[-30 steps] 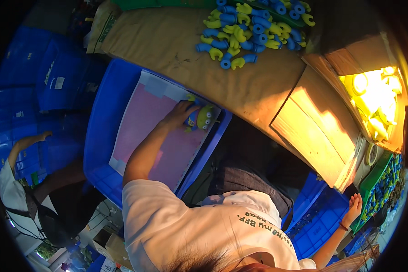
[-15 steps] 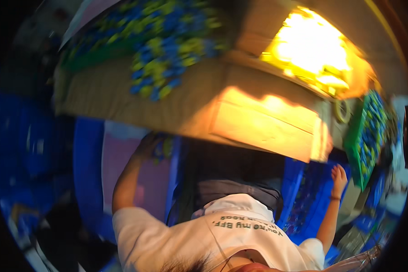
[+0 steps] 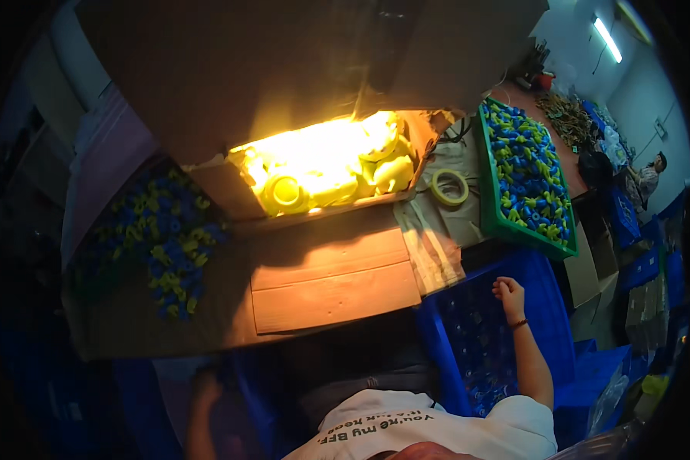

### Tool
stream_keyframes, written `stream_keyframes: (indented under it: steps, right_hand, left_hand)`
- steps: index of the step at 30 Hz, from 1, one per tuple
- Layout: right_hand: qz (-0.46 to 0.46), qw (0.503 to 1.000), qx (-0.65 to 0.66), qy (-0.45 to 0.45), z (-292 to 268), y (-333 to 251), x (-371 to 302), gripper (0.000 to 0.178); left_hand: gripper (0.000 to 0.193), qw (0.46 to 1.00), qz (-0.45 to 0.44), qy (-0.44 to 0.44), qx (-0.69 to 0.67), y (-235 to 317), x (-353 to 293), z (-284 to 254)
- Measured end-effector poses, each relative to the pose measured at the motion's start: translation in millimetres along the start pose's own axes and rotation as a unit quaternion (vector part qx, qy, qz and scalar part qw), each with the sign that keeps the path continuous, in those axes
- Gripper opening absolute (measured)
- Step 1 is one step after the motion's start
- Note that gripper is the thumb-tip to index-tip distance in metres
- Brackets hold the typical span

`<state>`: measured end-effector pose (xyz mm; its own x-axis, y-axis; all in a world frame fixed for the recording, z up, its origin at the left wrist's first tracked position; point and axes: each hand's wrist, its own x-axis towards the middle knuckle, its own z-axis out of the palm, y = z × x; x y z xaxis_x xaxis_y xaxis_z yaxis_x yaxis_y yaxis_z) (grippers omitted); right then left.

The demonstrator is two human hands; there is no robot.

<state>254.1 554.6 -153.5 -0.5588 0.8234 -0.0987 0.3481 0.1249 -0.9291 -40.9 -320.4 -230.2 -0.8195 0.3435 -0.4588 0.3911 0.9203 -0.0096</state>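
Observation:
My right hand (image 3: 510,300) is raised over a deep blue bin (image 3: 429,330) with small transparent and dark pieces in its bottom. Its fingers are curled in, and what they hold, if anything, does not show. In deep shadow below the table's left part, my left hand (image 3: 207,379) is beside another blue bin (image 3: 245,399); its fingers cannot be made out. A loose heap of small blue and yellow plastic parts (image 3: 178,264) lies on the cardboard-covered table at the left.
A brightly lit cardboard box (image 3: 345,211) holds yellow round pieces. In front lies a cardboard flap (image 3: 333,287). A tape roll (image 3: 449,187) and a green tray (image 3: 492,218) full of blue and yellow parts are to its right. A person (image 3: 645,180) is at the far right.
The view has swung to the right, so the table and lit box appear further left. My left hand, earlier near blue and yellow pieces in a bin, is now in shadow.

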Motion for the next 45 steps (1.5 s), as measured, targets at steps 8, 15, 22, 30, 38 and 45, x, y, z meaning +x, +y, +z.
stream_keyframes:
  steps: [8,15,22,30,38,45]
  right_hand:
    - [-0.022,0.999,0.047,0.015,-7.3,45.0,-16.1,0.018]
    - [0.027,0.996,0.031,0.081,-32.1,107.7,-56.1,0.018]
    - [0.12,0.989,0.037,0.084,-40.3,189.2,-132.9,0.017]
    - [0.125,0.989,0.041,0.065,-24.6,179.9,-120.1,0.017]
    - [0.165,0.977,-0.027,0.129,-32.1,251.9,-161.0,0.019]
    - [0.241,0.914,-0.19,0.265,-85.8,344.7,-239.7,0.021]
  left_hand:
    - [0.033,0.99,0.066,-0.061,-0.113,120.1,-31.8,-239.2]
    - [0.03,0.924,0.303,0.053,-0.228,290.6,-8.1,-348.9]
    - [0.032,0.861,0.464,0.048,-0.201,419.3,44.2,-357.9]
    - [0.051,0.805,0.398,0.142,-0.416,510.8,62.4,-451.5]
    - [0.046,0.816,0.478,0.227,-0.233,492.9,69.0,-304.9]
    - [0.059,0.838,0.404,0.338,-0.141,482.3,87.4,-195.4]
